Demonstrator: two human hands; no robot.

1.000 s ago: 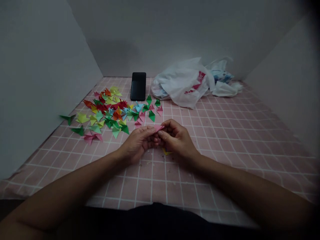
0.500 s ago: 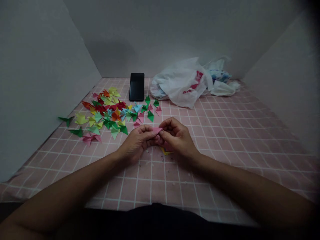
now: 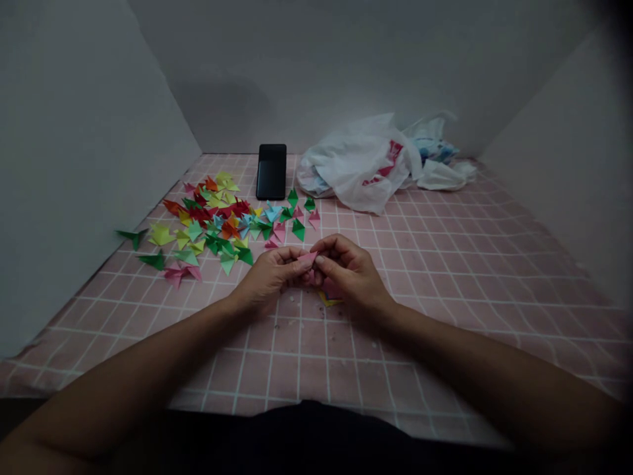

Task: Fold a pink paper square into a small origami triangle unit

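A small folded piece of pink origami paper (image 3: 307, 256) is held between my two hands above the tablecloth. My left hand (image 3: 274, 272) pinches its left side between thumb and fingers. At its right tip, the thumb and fingertips of my right hand (image 3: 346, 267) are closed on it. Part of the paper is hidden by my fingers. Beneath my right hand lie colored paper sheets (image 3: 329, 299), with a yellow edge showing and the rest covered by the hand.
Folded paper cranes (image 3: 217, 221) in many colors are spread at the left. A black phone (image 3: 271, 171) lies behind them. White plastic bags (image 3: 361, 165) rest along the back wall. The pink checked tablecloth (image 3: 475, 277) carries tiny scraps near my hands.
My hands have stayed nearly in place. The pink paper now shows less between the fingers and its visible edge is tilted more; my left fingers have shifted slightly around it.
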